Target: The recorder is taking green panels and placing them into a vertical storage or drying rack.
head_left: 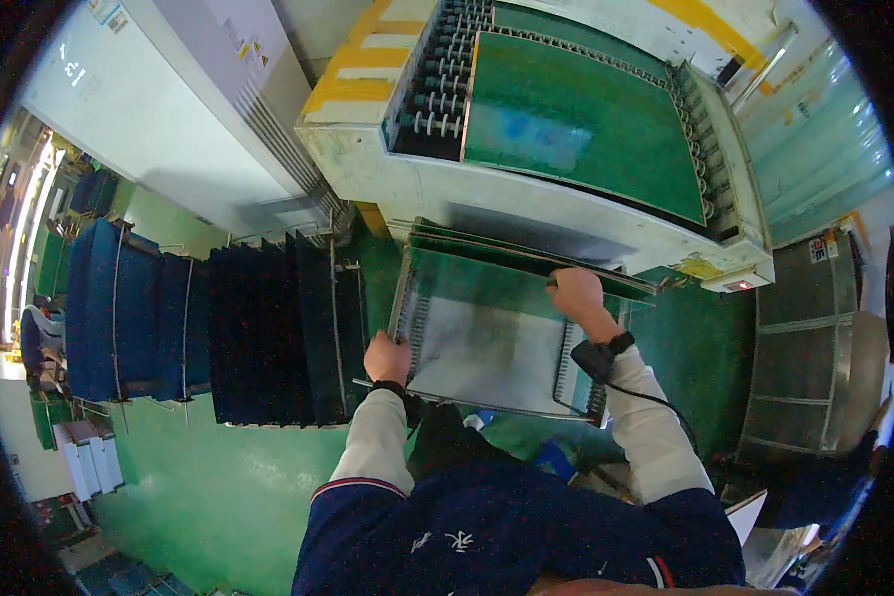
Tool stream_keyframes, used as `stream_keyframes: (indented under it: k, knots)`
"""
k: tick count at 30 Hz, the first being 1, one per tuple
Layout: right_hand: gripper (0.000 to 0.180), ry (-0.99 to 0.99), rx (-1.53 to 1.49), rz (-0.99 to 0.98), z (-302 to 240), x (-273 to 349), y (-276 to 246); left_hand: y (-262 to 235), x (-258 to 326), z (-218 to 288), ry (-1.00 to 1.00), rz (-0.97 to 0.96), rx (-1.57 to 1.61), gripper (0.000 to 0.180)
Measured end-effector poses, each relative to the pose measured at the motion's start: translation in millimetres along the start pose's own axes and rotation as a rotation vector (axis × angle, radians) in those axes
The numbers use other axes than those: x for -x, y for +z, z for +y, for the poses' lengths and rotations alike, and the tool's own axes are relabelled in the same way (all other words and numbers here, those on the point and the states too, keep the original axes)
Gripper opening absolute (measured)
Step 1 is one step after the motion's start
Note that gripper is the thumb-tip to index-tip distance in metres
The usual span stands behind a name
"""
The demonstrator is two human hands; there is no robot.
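In front of me stands a metal slotted rack with a pale grey floor and toothed strips along its sides. Several green panels lean together at its far end. My right hand is closed over the upper edge of the panels, right of their middle; how many it pinches I cannot tell. Lower and to the left, my left hand is curled at the rack's left side, its fingertips partly hidden. A dark band with a small black device and a cable sits on my right wrist.
Beyond the rack, a roller conveyor carries a large green panel. Racks of dark blue panels stand close on the left, near a white cabinet. A grey metal panel with crossbars is at the right.
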State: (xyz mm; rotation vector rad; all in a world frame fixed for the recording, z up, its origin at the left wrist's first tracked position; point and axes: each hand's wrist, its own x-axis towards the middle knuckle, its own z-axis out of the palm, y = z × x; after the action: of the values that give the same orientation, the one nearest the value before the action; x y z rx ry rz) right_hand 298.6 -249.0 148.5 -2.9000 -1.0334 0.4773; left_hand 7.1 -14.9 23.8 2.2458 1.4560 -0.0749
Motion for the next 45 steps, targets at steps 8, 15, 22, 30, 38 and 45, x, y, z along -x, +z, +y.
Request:
stream_keyframes:
  k: [8, 15, 22, 30, 38, 45]
  knots:
    - [0.023, 0.007, 0.006, -0.008, -9.0, 2.7, -9.7, 2.4, -2.3, -4.5, -0.021, -0.002, 0.014, 0.038]
    - [0.024, 0.006, 0.008, -0.013, -7.1, 1.0, -11.0, 10.0, -4.6, -8.5, -0.001, 0.007, 0.035, 0.038]
    - [0.029, 0.015, 0.022, -0.041, -10.0, 1.1, -14.3, 11.0, -3.4, -9.7, -0.001, 0.02, 0.017, 0.037]
    - [0.029, 0.04, 0.001, -0.033, -9.0, 0.3, -12.6, 9.5, -4.6, -8.8, -0.003, 0.011, 0.031, 0.038]
    - [0.029, 0.047, 0.008, -0.045, -6.4, -1.8, -9.5, 2.4, -0.4, -3.0, -0.007, 0.007, -0.016, 0.038]
    - [0.027, -0.01, 0.023, 0.022, -4.6, -0.7, -5.7, 3.6, -2.3, -3.8, -0.031, -0.001, -0.003, 0.039]
